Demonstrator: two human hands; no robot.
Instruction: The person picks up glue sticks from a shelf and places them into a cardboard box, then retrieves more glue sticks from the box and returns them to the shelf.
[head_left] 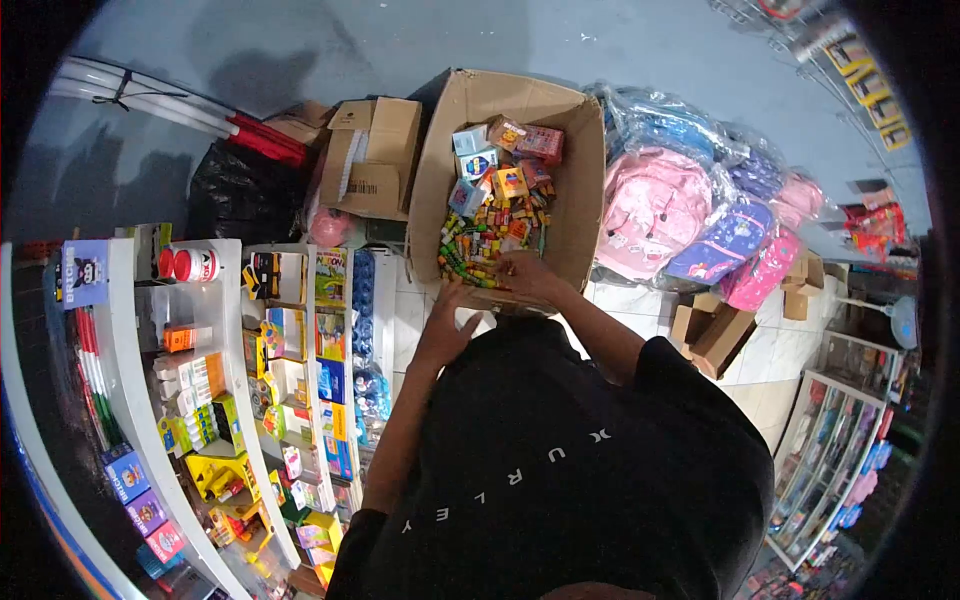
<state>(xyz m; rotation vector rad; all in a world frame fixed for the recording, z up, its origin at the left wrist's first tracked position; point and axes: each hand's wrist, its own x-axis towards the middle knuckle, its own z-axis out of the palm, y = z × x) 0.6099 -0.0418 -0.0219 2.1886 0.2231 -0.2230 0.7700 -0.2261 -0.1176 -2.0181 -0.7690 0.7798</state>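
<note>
Large cardboard box [578,195] is standing open straight ahead of the person in the black shirt [600,490]. Its long axis is running away from the body, near wall by the hands, far wall opposite; the far end is leaning a little to the right in view. The open top is facing the camera.

Left hand [443,328]: fingers are pointing forward to the near left part of the rim, thumb is standing apart; part-open, nothing showing in its grasp. Right hand [530,279]: reaching over the near rim, fingers bending down at the close edge of the contents. Cannot tell whether it is gripping a piece; fingertips are hidden.

Inside the box: small colourful pieces [497,232] are lying in a loose heap toward the near end, their axes mixed. A row of green pieces [457,258] is slanting from upper left to lower right, near the left wall. Small cartons are lying toward the far end: an orange carton [511,183] tilting on the heap, a red carton [541,143] lying roughly crosswise.

Around: a smaller cardboard box [376,175] is standing just left. A pink backpack [652,212] in clear wrap is resting just right, a blue bag [725,242] beside it. Stocked shelves [127,365] are running along the left.
</note>
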